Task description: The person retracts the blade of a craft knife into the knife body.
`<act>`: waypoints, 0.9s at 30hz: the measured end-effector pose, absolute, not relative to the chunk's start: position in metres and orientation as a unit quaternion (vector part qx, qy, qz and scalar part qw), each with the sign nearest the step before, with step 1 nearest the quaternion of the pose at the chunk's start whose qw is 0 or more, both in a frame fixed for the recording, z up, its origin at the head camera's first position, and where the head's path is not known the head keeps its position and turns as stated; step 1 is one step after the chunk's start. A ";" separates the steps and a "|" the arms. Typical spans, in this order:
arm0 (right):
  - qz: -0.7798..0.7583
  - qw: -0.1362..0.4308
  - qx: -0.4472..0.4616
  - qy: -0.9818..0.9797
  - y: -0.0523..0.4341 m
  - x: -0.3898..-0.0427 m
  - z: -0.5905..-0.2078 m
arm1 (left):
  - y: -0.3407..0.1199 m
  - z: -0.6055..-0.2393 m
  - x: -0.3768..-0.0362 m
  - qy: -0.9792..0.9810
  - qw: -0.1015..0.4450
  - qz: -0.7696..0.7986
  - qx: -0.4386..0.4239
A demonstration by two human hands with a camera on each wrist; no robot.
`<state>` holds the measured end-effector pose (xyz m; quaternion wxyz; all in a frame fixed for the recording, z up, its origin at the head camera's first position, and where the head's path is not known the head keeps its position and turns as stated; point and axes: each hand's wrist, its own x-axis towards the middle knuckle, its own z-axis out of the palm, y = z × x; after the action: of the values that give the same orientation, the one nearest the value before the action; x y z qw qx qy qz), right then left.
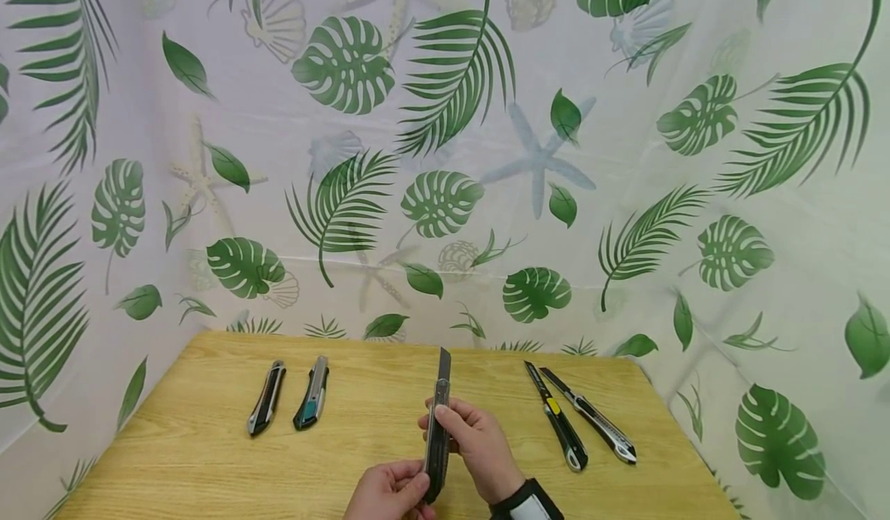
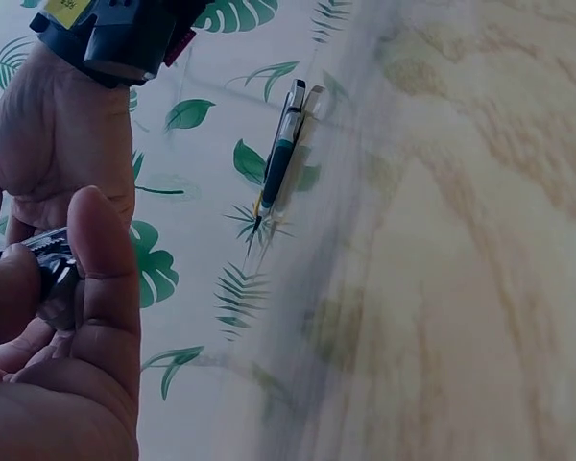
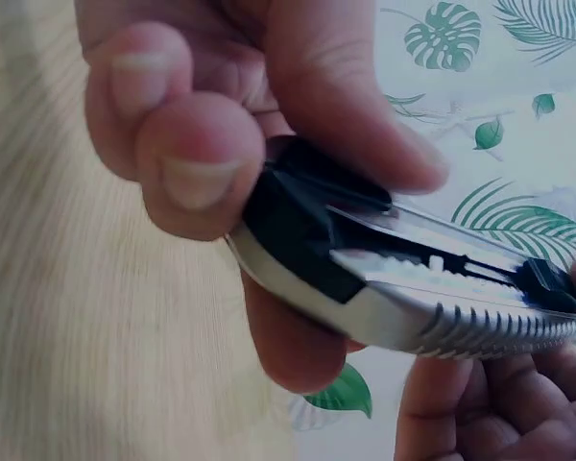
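A box cutter (image 1: pixel 436 435) with a dark and silver body stands between both hands, its blade (image 1: pixel 444 364) out and pointing up and away. My right hand (image 1: pixel 481 446) grips the middle of the body, thumb lying along its upper face. Down at the butt end, my left hand (image 1: pixel 392 493) pinches the handle between thumb and fingers. The right wrist view shows the cutter's ribbed silver edge and black slider (image 3: pixel 549 284) close up, with left fingertips (image 3: pixel 197 178) at its black end. In the left wrist view, the left hand (image 2: pixel 101 307) partly hides the cutter (image 2: pixel 56 279).
Two box cutters, one dark and silver (image 1: pixel 267 398) and one teal and silver (image 1: pixel 311 393), lie left on the wooden table (image 1: pixel 188 458). On the right lie a black-yellow cutter (image 1: pixel 556 416) and a silver-black one (image 1: pixel 594 419), blades out. Leaf-print cloth (image 1: pixel 445 273) surrounds the table.
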<state>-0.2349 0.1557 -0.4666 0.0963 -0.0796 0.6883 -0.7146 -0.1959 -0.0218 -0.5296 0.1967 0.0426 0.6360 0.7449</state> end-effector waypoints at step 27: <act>-0.694 0.119 -0.102 0.702 0.167 -0.233 -0.470 | -0.031 -0.520 -0.197 0.687 0.118 0.716 0.048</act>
<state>-0.2335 0.1671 -0.4699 0.1190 -0.1019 0.7023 -0.6945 -0.1966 -0.0307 -0.5199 0.1175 0.0479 0.6866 0.7159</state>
